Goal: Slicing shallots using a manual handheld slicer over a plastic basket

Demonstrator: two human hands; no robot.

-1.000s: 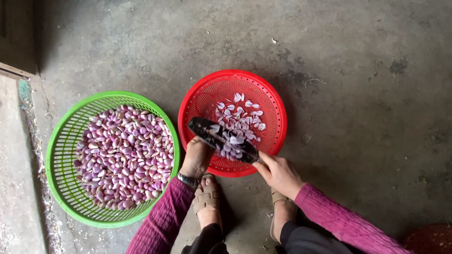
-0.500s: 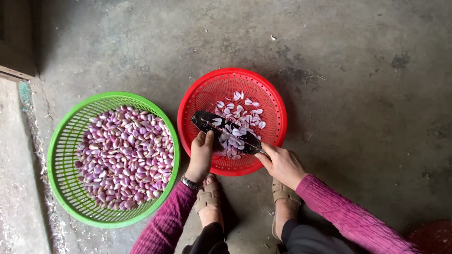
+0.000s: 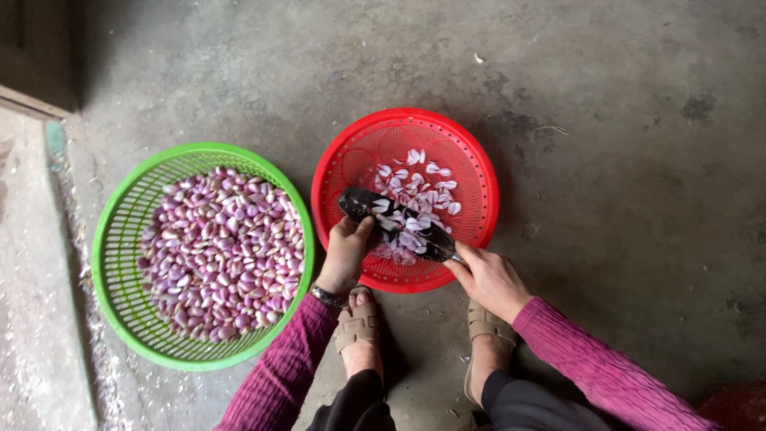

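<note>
Bare grey concrete floor (image 3: 622, 223), stained and scuffed, darker patches toward the far side. Two round plastic baskets sit directly on it, just beside each other, rims close: green basket (image 3: 112, 263) at left, red basket (image 3: 479, 172) at right. Small pale scraps (image 3: 477, 58) lie scattered on the concrete. Person's two sandalled feet (image 3: 359, 327) planted near the baskets.

Home yard: bare concrete floor (image 3: 622, 199), plastic baskets (image 3: 120, 263) of shallots.

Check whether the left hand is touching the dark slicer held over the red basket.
Touching. The head view shows the left hand with fingertips on the dark slicer above the red basket.
</note>
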